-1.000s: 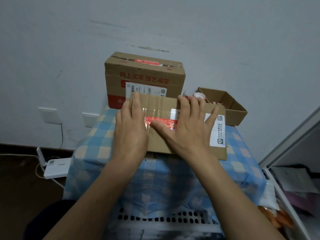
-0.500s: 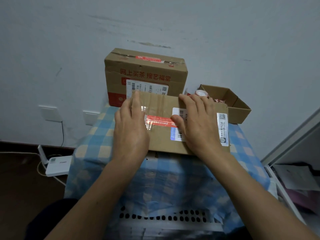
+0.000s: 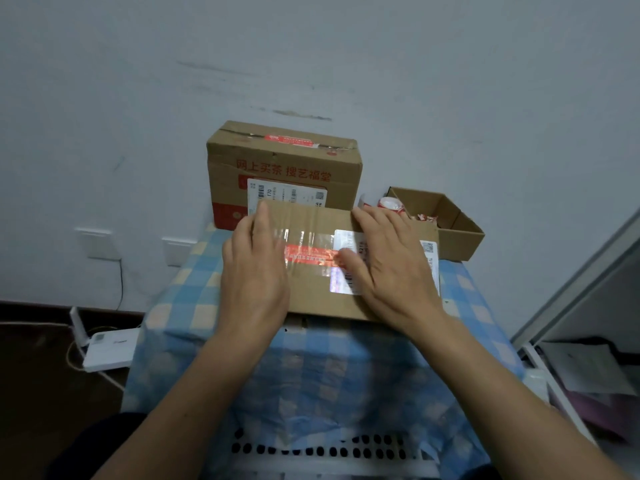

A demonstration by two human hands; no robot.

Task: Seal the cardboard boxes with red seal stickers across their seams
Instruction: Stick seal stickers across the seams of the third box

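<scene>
From the head view, both forearms reach in from the bottom edge, elbows cut off. The left hand (image 3: 254, 271) lies flat, fingers straight and together, pressing the left part of the near cardboard box (image 3: 322, 303). It grips nothing. The right hand (image 3: 391, 268) is the same, palm down and fingers spread straight over the right half. It covers most of a white shipping label (image 3: 346, 237), so the print underneath is lost.

The near box sits on the blue checked cloth (image 3: 311, 375), its long side running left to right. The red seal sticker (image 3: 310, 255) lies on its top between the two hands, also running left to right. Its right end goes under the right thumb and its left end meets the left hand. Glare from clear tape washes over it, and the lettering is too blurred to read.

Behind stands a taller cardboard box (image 3: 284, 168), closed, with its own red sticker (image 3: 291, 141) along the top seam.

At back right is a small open carton (image 3: 464, 233) with red-and-white scraps inside. A red-and-white roll (image 3: 389, 204) sits at its left wall, inside or just outside, I cannot tell.
</scene>
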